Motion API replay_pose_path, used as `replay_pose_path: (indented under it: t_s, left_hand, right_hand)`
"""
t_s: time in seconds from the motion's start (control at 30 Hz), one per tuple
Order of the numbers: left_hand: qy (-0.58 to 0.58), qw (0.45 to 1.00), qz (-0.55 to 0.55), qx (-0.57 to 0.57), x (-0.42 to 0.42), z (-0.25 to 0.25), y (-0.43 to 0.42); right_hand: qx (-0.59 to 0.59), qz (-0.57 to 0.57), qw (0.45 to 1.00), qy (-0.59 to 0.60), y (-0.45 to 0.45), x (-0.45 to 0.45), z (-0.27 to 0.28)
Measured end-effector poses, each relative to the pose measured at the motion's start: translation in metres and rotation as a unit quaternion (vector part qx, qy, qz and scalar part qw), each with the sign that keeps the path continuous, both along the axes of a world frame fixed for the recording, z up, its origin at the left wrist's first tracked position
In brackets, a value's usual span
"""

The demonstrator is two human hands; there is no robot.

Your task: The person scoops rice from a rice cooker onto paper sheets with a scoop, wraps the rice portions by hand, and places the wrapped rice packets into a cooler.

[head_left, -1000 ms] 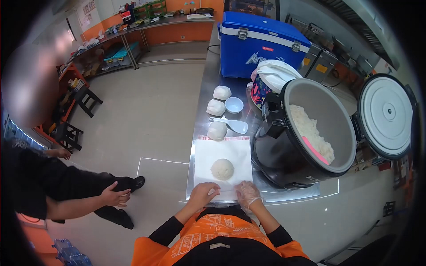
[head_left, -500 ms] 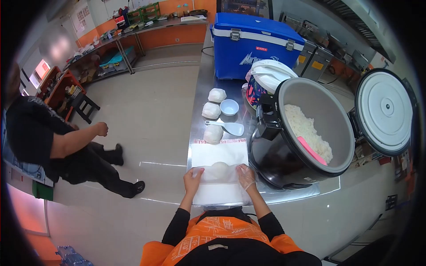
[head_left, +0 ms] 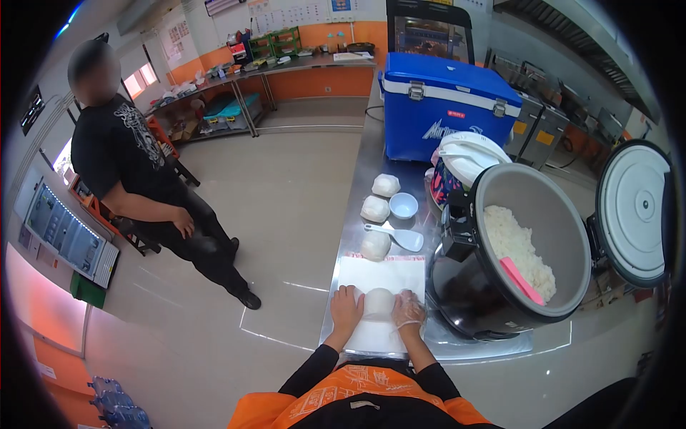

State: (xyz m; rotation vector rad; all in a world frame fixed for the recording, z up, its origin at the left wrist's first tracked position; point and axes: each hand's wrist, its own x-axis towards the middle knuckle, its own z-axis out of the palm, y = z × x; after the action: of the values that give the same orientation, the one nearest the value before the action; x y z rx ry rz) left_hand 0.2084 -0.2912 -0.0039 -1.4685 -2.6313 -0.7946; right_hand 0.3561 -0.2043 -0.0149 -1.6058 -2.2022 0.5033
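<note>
A rounded white mound (head_left: 379, 303), with thin white paper over it, sits in the middle of a white paper sheet (head_left: 382, 270) on the metal table. My left hand (head_left: 346, 312) lies on the paper just left of the mound, bare, its fingers stretched out. On the mound's right side my right hand (head_left: 409, 313), in a clear plastic glove, rests with fingers extended and pressing down. Beyond the sheet's printed red edge are white paper-wrapped bundles, the nearest bundle (head_left: 375, 247) under the handle of a white rice paddle (head_left: 407, 239).
A large rice cooker (head_left: 500, 286) with rice (head_left: 514, 239) and a pink paddle (head_left: 522, 281) stands open at right. Further back are a small bowl (head_left: 404, 206), a floral container (head_left: 446, 179) and a blue cooler (head_left: 450, 107). A person in black (head_left: 143, 171) stands at left.
My hands have gone from pinching the thin paper's edge to lying on either side of the mound. The paper now lies over it. The view has shifted; the person at left has turned.
</note>
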Motion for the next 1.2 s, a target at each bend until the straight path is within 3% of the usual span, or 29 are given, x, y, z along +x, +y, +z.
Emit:
replay_pose_path:
  t_s: [0.1,0.17,0.2,0.3,0.43,0.6,0.8,1.0,1.1,1.2]
  left_hand:
    - [0.066,0.995,0.008,0.067,-0.003,0.024,-0.005]
    - [0.046,0.997,0.046,0.048,-0.003,0.035,-0.019]
    - [0.034,0.997,0.066,0.038,-0.004,0.039,-0.027]
    - [-0.222,0.945,0.131,-0.200,-0.003,0.049,-0.051]
    - [-0.238,0.955,0.112,-0.140,-0.005,0.021,-0.056]
    - [-0.275,0.952,0.117,-0.072,-0.007,0.024,-0.046]
    - [-0.304,0.946,0.113,0.013,-0.012,-0.007,-0.048]
    - [-0.423,0.888,0.112,0.142,-0.010,-0.039,-0.041]
    - [-0.342,0.910,0.100,0.209,-0.031,-0.074,-0.013]
    - [-0.398,0.903,0.021,0.162,-0.058,-0.071,0.002]
  right_hand:
    - [-0.015,0.001,1.000,0.013,0.005,0.002,0.015]
    - [-0.023,-0.006,0.999,0.045,0.006,0.008,0.024]
    - [0.044,0.003,0.995,0.092,0.007,0.010,0.022]
    - [0.143,0.041,0.978,0.144,-0.004,0.019,0.055]
    - [0.077,0.144,0.961,0.222,-0.035,0.010,0.077]
    - [0.026,0.217,0.954,0.203,-0.057,0.000,0.061]
    - [0.025,0.230,0.951,0.205,-0.061,0.002,0.040]
    - [0.051,0.244,0.956,0.152,-0.061,0.006,0.035]
    - [0.051,0.248,0.951,0.177,-0.061,0.005,0.030]
    - [0.073,0.246,0.953,0.158,-0.062,0.004,0.032]
